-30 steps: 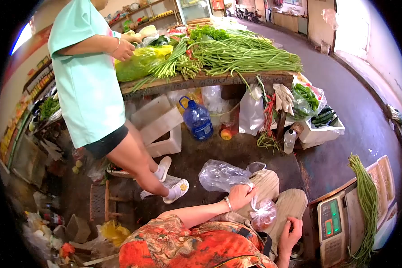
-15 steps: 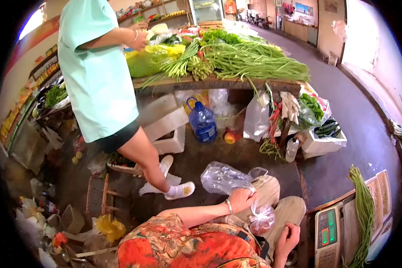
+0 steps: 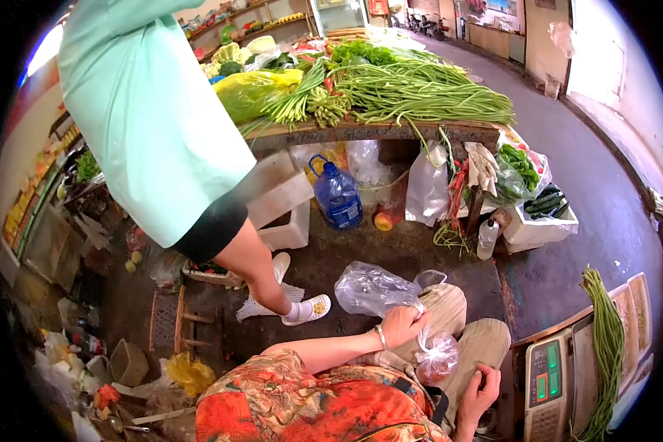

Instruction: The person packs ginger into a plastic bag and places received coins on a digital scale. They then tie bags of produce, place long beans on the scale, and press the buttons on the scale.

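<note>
My left hand (image 3: 404, 325) is closed on the gathered edge of a clear plastic bag (image 3: 376, 289), which spreads out loosely in front of my knees. Just below that hand, a small knotted clear bag (image 3: 436, 356) with reddish contents sits at my lap; whether the hand also holds its top, I cannot tell. My right hand (image 3: 479, 394) lies by my right leg, fingers loosely curled and apart, with nothing visible in it. To its right is a scale (image 3: 546, 383) with a green-lit display, and a bundle of long green beans (image 3: 602, 353) lies across its pan.
A person in a mint-green top (image 3: 155, 125) stands at the left. Ahead is a vegetable table (image 3: 376, 135) heaped with greens. Beneath it stand a blue water jug (image 3: 337, 195) and foam boxes (image 3: 291, 225). A foam crate of cucumbers (image 3: 541, 230) is at right; a wooden stool (image 3: 180, 320) lies left.
The person in the mint-green top has leaned forward and nearer, arm no longer over the vegetables. My view has shifted slightly. My hands stay much the same.
</note>
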